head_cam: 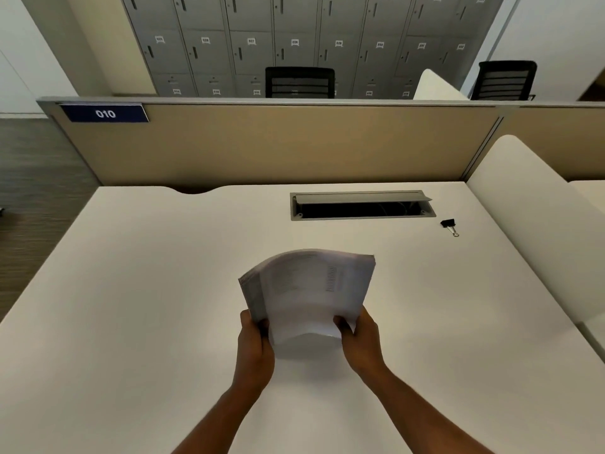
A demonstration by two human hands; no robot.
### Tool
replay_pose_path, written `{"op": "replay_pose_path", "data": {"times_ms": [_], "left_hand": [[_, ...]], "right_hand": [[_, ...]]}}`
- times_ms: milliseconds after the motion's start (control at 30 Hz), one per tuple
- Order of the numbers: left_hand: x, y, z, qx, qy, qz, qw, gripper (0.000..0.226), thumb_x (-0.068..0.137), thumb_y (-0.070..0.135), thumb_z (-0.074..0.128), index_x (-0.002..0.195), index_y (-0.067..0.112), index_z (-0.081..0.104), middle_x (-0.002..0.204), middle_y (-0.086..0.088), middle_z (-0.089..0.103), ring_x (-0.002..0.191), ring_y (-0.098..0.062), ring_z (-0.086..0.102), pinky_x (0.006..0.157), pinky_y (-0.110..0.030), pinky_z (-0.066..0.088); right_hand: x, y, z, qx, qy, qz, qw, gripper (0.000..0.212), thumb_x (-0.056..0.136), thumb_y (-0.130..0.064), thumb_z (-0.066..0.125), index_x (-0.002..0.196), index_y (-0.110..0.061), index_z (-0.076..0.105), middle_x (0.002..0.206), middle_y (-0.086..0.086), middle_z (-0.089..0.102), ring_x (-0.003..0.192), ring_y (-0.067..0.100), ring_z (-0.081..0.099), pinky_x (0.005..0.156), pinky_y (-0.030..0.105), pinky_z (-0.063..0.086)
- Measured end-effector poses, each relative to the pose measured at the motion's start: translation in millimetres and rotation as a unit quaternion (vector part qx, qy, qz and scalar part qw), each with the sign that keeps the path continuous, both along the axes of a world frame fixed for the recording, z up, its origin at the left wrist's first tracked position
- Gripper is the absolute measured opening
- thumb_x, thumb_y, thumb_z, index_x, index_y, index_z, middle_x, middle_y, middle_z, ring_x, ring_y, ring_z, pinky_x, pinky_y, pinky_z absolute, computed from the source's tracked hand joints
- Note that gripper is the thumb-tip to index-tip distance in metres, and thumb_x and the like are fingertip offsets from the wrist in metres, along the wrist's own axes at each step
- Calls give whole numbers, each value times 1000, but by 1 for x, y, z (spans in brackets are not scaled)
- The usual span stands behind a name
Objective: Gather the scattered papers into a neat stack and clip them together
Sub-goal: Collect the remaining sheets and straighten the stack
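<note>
The left hand (255,342) and right hand (360,337) each grip a near corner of the stack of papers (311,290), holding it lifted above the middle of the white desk (131,290), its far end bowed. A black binder clip (449,225) lies far right, just beside the open cable tray (361,206).

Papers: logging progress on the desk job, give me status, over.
Left hand and right hand both gripping paper stack, lifted off desk. Binder clip unused, far right by cable tray. Nothing in the way.
</note>
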State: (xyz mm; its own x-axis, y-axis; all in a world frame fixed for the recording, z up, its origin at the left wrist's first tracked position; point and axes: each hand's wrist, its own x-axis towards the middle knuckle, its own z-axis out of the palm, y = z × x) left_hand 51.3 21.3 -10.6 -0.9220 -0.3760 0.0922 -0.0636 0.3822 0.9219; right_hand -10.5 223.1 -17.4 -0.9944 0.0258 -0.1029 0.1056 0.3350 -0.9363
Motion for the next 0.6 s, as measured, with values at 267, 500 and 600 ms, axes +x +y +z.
{"op": "replay_pose_path", "data": {"times_ms": [267,500,600], "left_hand": [[-7,-23,17,-105,-38,-4,994,35,95,8,44,103,40,35,78,14,60,64,-9,61,50,-17,44],[-31,-56,81,-412,-15,-99,906,47,73,-10,51,102,25,40,72,7,52,65,-21,46,45,-23,28],[-33,-50,87,-450,39,-79,889,47,73,-7,58,99,30,43,71,13,55,66,-18,50,60,-20,36]], "right_hand": [[-11,7,24,-53,34,-34,997,81,78,-13,87,141,-28,37,142,-4,48,125,15,54,94,20,49],[-55,26,115,173,276,157,933,66,73,-19,88,132,-27,59,127,-14,67,121,5,61,102,28,49],[-63,24,115,144,199,198,949,30,74,0,81,89,-25,74,86,-12,76,80,5,70,70,32,55]]}}
